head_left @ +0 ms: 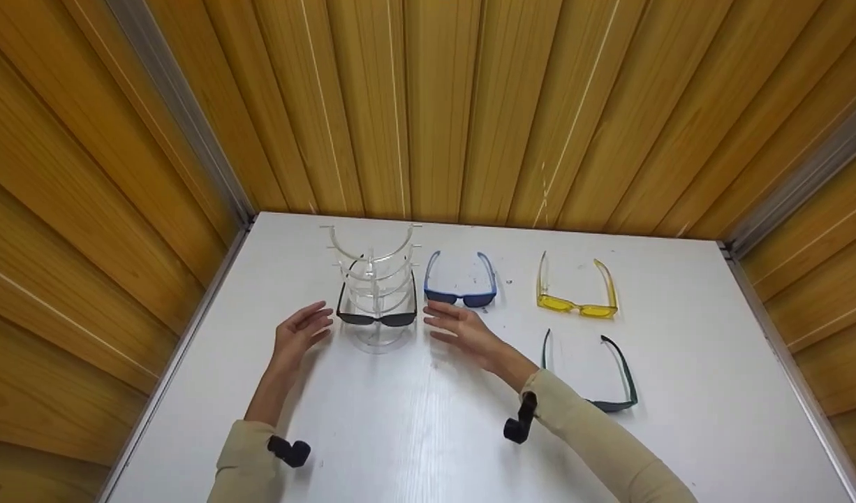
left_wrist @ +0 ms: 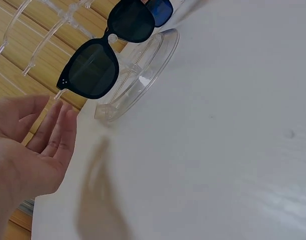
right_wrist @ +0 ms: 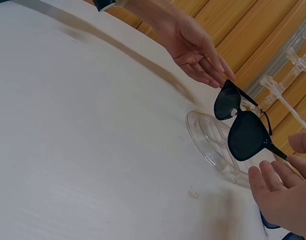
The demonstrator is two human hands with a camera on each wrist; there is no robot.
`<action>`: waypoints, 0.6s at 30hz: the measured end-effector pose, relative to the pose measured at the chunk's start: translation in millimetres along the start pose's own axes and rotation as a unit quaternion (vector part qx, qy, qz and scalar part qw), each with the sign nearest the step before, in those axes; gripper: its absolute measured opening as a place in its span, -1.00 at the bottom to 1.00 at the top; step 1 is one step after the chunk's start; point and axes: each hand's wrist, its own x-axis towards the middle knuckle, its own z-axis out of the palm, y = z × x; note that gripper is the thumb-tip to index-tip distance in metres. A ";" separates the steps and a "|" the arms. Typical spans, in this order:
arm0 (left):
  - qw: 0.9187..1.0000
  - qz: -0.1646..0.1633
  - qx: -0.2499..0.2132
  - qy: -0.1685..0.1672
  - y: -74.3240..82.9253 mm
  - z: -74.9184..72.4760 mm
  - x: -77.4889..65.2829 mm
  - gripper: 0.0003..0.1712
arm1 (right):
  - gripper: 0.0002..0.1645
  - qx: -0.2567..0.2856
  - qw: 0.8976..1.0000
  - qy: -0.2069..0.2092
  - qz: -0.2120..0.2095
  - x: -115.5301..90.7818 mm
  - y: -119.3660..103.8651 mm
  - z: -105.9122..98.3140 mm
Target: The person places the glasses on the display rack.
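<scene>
Left hand (head_left: 302,334): released, fingers loose, just beside the black sunglasses' left end
Right hand (head_left: 463,334): also released, fingers spread beside their right end
Black sunglasses (head_left: 398,320): sat low on the clear stand (left_wrist: 143,77), between both hands
Surface (head_left: 400,440): held blue sunglasses (head_left: 478,300), yellow glasses (head_left: 598,311) and green glasses (head_left: 629,381), rightward

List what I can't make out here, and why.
Head view: part of the front of the green glasses, hidden by the right sleeve.
Left wrist view: top of the clear stand, cut off by the upper edge.
Right wrist view: most of the blue sunglasses, behind the right hand and bottom edge.
</scene>
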 end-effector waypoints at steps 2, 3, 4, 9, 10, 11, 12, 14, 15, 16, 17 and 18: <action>1.000 -0.003 0.011 0.004 1.1 -3.0 -5.5 -0.50 | -0.32 -0.005 1.000 0.002 0.006 -6.1 -5.1 -3.0; 1.000 -0.005 0.016 0.004 1.3 -4.0 -7.9 -0.51 | -0.31 -0.006 1.000 0.001 0.010 -9.1 -7.3 -5.3; 1.000 -0.005 0.020 0.004 2.0 -4.6 -9.9 -0.52 | -0.30 -0.008 1.000 -0.001 0.014 -12.1 -10.2 -8.0; 0.999 -0.014 0.035 -0.006 2.7 -1.9 -20.2 -0.52 | -0.28 -0.037 0.999 -0.009 0.039 -35.9 -25.9 -24.1; 0.999 -0.016 0.039 -0.011 2.5 -0.7 -22.3 -0.52 | -0.28 -0.044 0.998 -0.010 0.040 -41.5 -29.3 -28.2; 0.999 -0.018 0.042 -0.015 2.0 0.8 -24.4 -0.52 | -0.29 -0.050 0.998 -0.011 0.040 -47.1 -33.0 -32.6; 0.999 -0.019 0.041 -0.019 1.1 2.3 -25.9 -0.53 | -0.29 -0.055 0.998 -0.014 0.037 -52.5 -36.7 -37.4; 0.999 -0.022 0.041 -0.027 -0.2 6.0 -28.9 -0.55 | -0.31 -0.062 0.998 -0.015 0.029 -62.3 -44.1 -47.8; 0.998 -0.022 0.041 -0.031 -0.6 7.7 -30.3 -0.56 | -0.31 -0.066 0.997 -0.016 0.025 -67.1 -47.6 -53.1; 0.998 -0.022 0.038 -0.036 -0.9 10.1 -30.9 -0.57 | -0.31 -0.071 0.997 -0.020 0.018 -72.2 -50.3 -59.3; 0.998 -0.021 0.035 -0.040 -1.0 12.8 -31.3 -0.58 | -0.32 -0.075 0.997 -0.023 0.013 -77.4 -52.6 -65.6; 0.998 -0.019 0.035 -0.046 -0.9 15.6 -31.3 -0.59 | -0.33 -0.079 0.997 -0.026 0.008 -82.7 -54.2 -72.2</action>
